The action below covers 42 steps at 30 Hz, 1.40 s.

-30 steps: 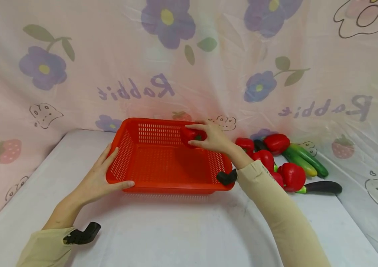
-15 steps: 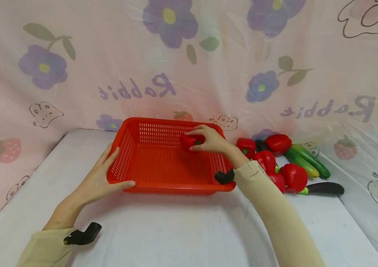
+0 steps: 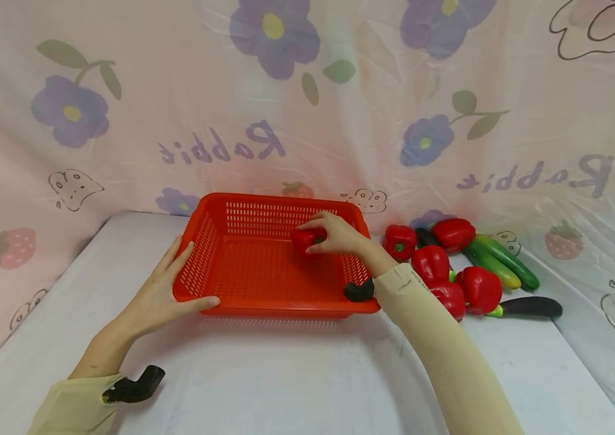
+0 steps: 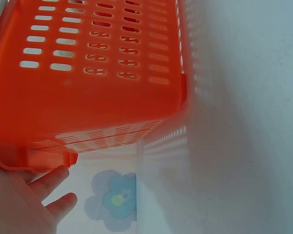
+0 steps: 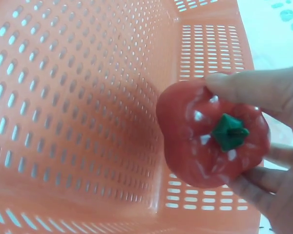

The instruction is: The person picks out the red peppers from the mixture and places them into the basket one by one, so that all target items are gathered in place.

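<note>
A red bell pepper with a green stem is held between the thumb and fingers of my right hand, inside the orange-red basket. In the right wrist view it hangs over the perforated floor by an end wall; whether it touches the floor cannot be told. My left hand lies at the basket's front left corner. Its thumb stretches along the front rim, and its other fingers run straight up the left side. In the left wrist view, two of those fingers stick out beyond the rim.
Right of the basket lie several more red bell peppers. Around them are a dark eggplant, a green cucumber and a yellow-green long vegetable. A printed curtain hangs behind the white table.
My right hand has moved lower and slightly left into the basket, carrying the bell pepper. The left hand stays at the basket's corner.
</note>
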Motion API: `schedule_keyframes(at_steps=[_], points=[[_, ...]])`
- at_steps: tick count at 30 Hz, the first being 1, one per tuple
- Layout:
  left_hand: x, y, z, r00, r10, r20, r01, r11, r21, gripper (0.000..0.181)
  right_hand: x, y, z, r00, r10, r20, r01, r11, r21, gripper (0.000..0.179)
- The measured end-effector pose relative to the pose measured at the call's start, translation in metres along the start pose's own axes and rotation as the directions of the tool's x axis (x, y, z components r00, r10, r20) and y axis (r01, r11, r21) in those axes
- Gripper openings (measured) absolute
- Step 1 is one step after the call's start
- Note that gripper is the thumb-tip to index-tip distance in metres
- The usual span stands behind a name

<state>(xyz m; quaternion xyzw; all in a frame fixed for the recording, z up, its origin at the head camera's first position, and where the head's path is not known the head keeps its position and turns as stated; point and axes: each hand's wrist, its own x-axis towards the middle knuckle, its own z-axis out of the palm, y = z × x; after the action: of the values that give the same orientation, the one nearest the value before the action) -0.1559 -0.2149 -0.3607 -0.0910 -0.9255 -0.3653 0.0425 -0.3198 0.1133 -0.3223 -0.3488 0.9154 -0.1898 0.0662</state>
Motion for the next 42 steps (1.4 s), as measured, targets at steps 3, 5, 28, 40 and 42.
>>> schedule_keyframes(at_steps=[3,5,28,40,42], points=[[0.000,0.000,0.000,1.000,0.006,-0.001,-0.006,1.000,-0.003,0.112,-0.001,-0.001,0.000,1.000,0.012,0.007,-0.012,1.000,0.004,0.049],[0.000,0.001,0.000,1.000,0.010,-0.004,-0.011,1.000,-0.005,0.112,-0.002,-0.001,0.000,1.000,0.015,0.013,-0.015,1.000,0.001,0.049],[0.000,0.001,-0.001,1.000,0.005,-0.003,-0.005,1.000,-0.001,0.112,-0.009,-0.004,-0.004,0.991,0.082,0.107,-0.085,0.996,0.016,0.047],[0.000,0.000,0.000,1.000,0.000,0.005,0.000,1.000,-0.002,0.113,-0.015,-0.008,-0.014,0.991,0.087,0.100,-0.088,0.996,0.010,0.049],[0.000,0.000,-0.001,1.000,-0.002,0.004,0.002,1.000,0.000,0.113,-0.016,-0.008,-0.017,0.993,0.071,0.091,-0.072,0.997,0.004,0.049]])
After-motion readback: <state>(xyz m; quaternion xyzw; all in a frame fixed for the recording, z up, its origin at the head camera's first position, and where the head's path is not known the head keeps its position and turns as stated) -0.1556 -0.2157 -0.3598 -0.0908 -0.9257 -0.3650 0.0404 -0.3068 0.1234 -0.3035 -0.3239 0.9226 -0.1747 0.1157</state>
